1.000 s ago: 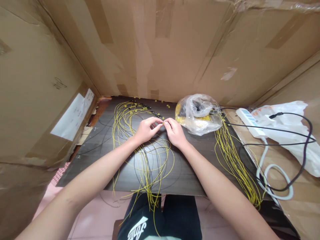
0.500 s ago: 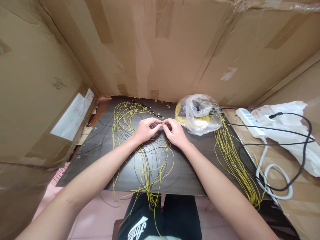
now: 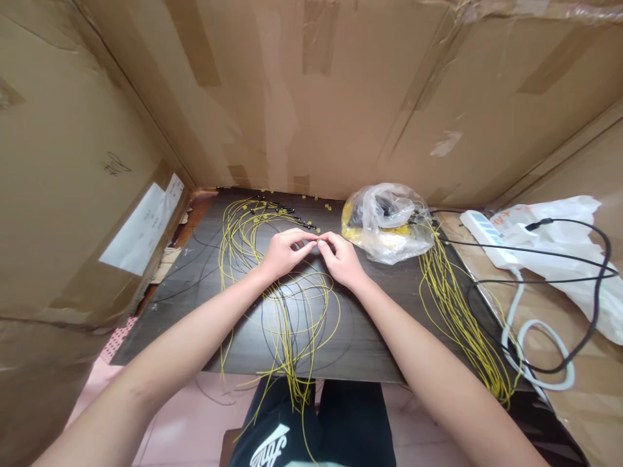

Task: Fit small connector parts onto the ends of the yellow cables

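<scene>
My left hand [image 3: 285, 253] and my right hand [image 3: 341, 259] meet fingertip to fingertip over the middle of a dark board [image 3: 379, 344]. Both pinch a tiny yellow piece [image 3: 318, 242] at the end of a thin yellow wire. Loops of yellow and black wire [image 3: 292, 311] lie under my wrists and hang over the board's near edge. A further spread of yellow wires [image 3: 238, 227] with black tips lies at the back left. Right of my hands sits a clear plastic bag [image 3: 387, 220] holding small yellow parts.
Cardboard walls [image 3: 341, 97] close in the back and both sides. A bundle of yellow wires [image 3: 457, 318] lies along the board's right edge. Further right are a white power strip [image 3: 487, 237], black cables [image 3: 584, 324], a white cord [image 3: 535, 350] and a white bag [image 3: 569, 259].
Hardly anything differs; my fingertips have shifted slightly around the small yellow piece while both hands stay in the same spot.
</scene>
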`<act>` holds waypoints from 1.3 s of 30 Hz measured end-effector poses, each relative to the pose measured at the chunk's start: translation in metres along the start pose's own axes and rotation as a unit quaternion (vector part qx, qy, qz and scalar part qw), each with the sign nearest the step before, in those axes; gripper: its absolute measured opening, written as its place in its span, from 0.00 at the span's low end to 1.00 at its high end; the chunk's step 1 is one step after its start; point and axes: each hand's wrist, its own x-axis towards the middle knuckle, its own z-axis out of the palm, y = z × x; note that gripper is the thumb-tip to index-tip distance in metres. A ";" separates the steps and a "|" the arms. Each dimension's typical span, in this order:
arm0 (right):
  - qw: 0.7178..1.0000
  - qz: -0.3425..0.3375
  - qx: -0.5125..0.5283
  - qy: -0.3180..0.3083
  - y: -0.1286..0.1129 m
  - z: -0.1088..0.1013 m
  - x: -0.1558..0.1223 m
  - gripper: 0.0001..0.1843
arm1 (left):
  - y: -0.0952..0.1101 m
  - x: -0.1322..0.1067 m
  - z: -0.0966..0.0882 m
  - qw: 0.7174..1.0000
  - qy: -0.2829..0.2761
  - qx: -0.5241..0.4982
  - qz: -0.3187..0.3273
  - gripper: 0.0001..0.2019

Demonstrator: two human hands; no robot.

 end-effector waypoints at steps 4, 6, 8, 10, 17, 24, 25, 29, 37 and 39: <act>1.000 0.001 0.010 0.002 0.001 0.000 0.000 0.12 | -0.002 0.000 0.000 1.000 0.002 -0.011 0.007 0.08; 1.000 0.007 0.017 -0.001 0.002 0.000 0.000 0.12 | -0.003 0.000 0.000 1.000 0.001 -0.015 0.006 0.08; 1.000 0.009 0.023 -0.002 0.002 -0.001 0.001 0.12 | -0.004 0.001 0.000 1.000 0.006 -0.019 0.007 0.08; 1.000 0.003 0.024 0.003 0.002 -0.001 0.001 0.12 | -0.005 0.001 0.000 1.000 0.015 -0.022 0.012 0.07; 0.999 -0.011 0.023 0.024 0.003 0.003 0.006 0.13 | -0.004 0.003 0.002 0.999 0.035 -0.016 0.001 0.08; 0.999 -0.005 0.042 0.027 0.001 0.005 0.009 0.13 | -0.001 0.003 0.003 0.998 0.043 0.000 -0.039 0.09; 0.999 -0.004 0.047 0.026 0.001 0.004 0.009 0.13 | 0.000 0.003 0.003 0.998 0.042 0.001 -0.038 0.08; 0.997 -0.004 0.071 0.018 -0.001 0.004 0.008 0.12 | 0.002 0.003 0.001 0.999 0.031 0.010 -0.021 0.07; 0.995 0.006 0.098 0.001 -0.002 0.004 0.008 0.13 | 0.002 0.002 -0.001 1.000 0.018 0.018 -0.002 0.06; 0.996 0.004 0.093 -0.004 -0.001 0.004 0.009 0.14 | 0.001 0.002 -0.001 1.000 0.013 0.014 -0.003 0.06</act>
